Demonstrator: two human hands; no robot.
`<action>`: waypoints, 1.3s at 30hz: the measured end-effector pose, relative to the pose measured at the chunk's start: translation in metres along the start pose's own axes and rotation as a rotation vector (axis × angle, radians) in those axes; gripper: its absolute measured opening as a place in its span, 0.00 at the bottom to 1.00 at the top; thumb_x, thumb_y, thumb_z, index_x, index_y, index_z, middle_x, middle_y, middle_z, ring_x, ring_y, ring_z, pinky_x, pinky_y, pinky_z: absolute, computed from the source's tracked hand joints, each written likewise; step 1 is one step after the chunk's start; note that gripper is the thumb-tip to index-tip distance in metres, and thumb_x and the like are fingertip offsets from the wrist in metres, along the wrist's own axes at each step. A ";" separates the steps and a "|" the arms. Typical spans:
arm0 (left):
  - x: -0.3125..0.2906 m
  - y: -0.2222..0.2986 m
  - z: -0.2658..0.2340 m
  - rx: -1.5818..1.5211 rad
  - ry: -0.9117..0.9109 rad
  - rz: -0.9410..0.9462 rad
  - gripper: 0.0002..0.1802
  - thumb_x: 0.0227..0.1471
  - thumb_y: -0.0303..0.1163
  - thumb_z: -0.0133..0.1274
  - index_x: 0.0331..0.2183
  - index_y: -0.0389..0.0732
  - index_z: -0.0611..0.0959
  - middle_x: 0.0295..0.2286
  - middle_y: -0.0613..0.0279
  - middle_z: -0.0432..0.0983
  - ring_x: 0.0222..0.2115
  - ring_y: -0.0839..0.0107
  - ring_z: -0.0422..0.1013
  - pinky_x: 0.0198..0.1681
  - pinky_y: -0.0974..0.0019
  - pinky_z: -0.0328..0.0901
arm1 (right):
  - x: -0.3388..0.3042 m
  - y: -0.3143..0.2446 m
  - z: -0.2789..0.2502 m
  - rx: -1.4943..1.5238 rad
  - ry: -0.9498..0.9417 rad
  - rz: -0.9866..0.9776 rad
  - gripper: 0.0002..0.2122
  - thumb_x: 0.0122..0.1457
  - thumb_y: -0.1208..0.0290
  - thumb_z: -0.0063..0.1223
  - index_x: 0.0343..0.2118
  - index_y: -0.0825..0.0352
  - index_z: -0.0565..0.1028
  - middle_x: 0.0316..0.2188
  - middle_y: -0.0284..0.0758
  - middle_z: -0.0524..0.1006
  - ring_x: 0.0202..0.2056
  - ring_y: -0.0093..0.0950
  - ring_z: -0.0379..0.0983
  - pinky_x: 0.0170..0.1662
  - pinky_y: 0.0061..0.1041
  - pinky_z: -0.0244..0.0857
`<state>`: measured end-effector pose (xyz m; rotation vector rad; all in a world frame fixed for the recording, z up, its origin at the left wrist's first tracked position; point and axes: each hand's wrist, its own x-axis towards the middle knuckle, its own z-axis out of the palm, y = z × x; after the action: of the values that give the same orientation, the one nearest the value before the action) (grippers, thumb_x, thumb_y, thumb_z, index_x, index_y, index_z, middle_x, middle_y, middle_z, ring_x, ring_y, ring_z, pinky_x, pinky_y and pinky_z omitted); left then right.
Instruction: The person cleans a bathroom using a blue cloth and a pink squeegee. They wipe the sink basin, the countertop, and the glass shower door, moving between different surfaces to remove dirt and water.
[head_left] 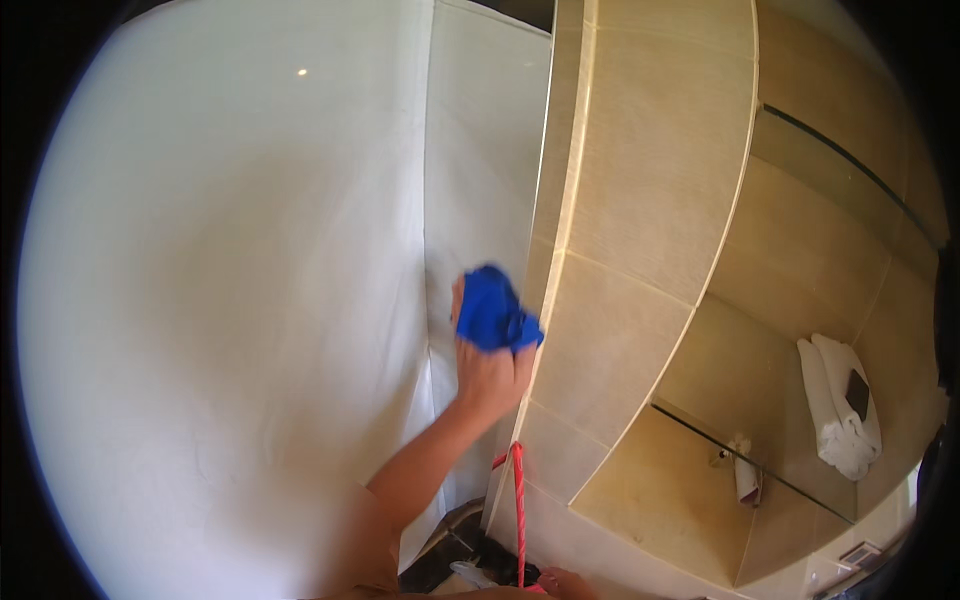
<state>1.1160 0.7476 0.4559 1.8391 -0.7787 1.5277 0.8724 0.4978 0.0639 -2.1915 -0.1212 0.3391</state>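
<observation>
"Where's the cloth from your side?"

"I have the blue cloth at the far end of my left hand, in front of the narrow white panel. It sits between that panel's creased left edge and the near edge of the tiled wall. Its lower right corner sticks out toward the tile; I can't tell whether it touches."

"Which way does it run?"

"It's bunched, so the axis is loose: roughly upper left to lower right, across the line of my forearm. My left is plainly the nearer hand."

"And the grip?"

"Fingers curled in around the cloth, closed on it. The cloth hides most of them, and I can't judge whether it's pressed against the panel."

"Arm pose?"

"Elbow out to the left, forearm slanting up and right, wrist below the cloth."

"Your right?"

"My right hand is low at the bottom edge, beside the red pole. It's cut off there, so I can't tell its grip."
</observation>
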 end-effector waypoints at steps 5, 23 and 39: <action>0.152 -0.013 -0.006 -0.025 0.005 -0.232 0.30 0.60 0.48 0.50 0.46 0.25 0.75 0.48 0.34 0.68 0.54 0.36 0.60 0.66 0.41 0.47 | 0.008 -0.011 -0.005 0.012 -0.017 -0.003 0.20 0.65 0.58 0.52 0.51 0.70 0.77 0.44 0.50 0.82 0.45 0.44 0.81 0.49 0.39 0.73; -0.031 -0.087 0.011 0.054 0.052 -0.058 0.18 0.61 0.38 0.47 0.43 0.32 0.78 0.44 0.35 0.73 0.44 0.35 0.66 0.52 0.38 0.57 | 0.096 -0.062 -0.014 -0.043 -0.063 -0.169 0.20 0.64 0.58 0.51 0.49 0.70 0.77 0.43 0.51 0.81 0.44 0.46 0.80 0.49 0.41 0.73; 0.334 -0.068 -0.011 0.011 0.202 -0.129 0.45 0.64 0.60 0.37 0.59 0.25 0.68 0.61 0.24 0.56 0.64 0.33 0.50 0.69 0.43 0.41 | 0.148 -0.103 -0.026 -0.042 -0.048 -0.230 0.19 0.64 0.58 0.50 0.48 0.70 0.77 0.42 0.52 0.81 0.44 0.48 0.79 0.48 0.43 0.72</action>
<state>1.2138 0.7817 0.7804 1.6768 -0.5473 1.6054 1.0249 0.5702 0.1322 -2.1839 -0.4068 0.2614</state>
